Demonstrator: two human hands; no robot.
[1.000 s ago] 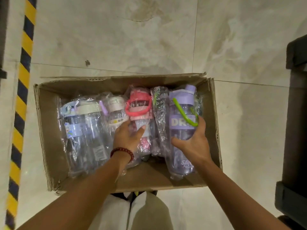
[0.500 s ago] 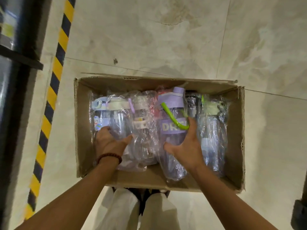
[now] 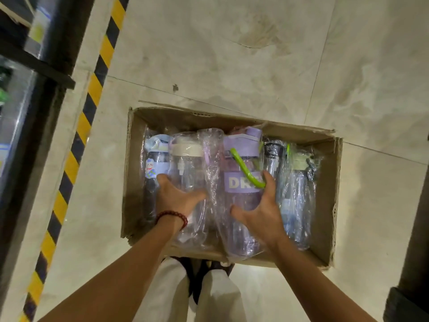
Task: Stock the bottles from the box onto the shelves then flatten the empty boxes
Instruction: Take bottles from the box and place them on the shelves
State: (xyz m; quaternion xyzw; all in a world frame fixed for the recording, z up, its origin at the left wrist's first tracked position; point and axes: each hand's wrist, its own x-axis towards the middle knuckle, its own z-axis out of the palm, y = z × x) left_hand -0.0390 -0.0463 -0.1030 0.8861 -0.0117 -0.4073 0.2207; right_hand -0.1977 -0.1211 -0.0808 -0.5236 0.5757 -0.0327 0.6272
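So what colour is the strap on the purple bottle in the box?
Bright lime green; the strap loops across the purple bottle, clearest in the head view.

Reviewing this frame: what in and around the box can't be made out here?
- Head view: printed word on the purple bottle reads "DR" only; the green strap and right hand cover the rest.
- A pink item behind the purple lid is mostly hidden.
- Shelf contents at left are blurred and cut off by the frame edge.
- Left hand fingertips are hidden behind the cream-lidded bottle.
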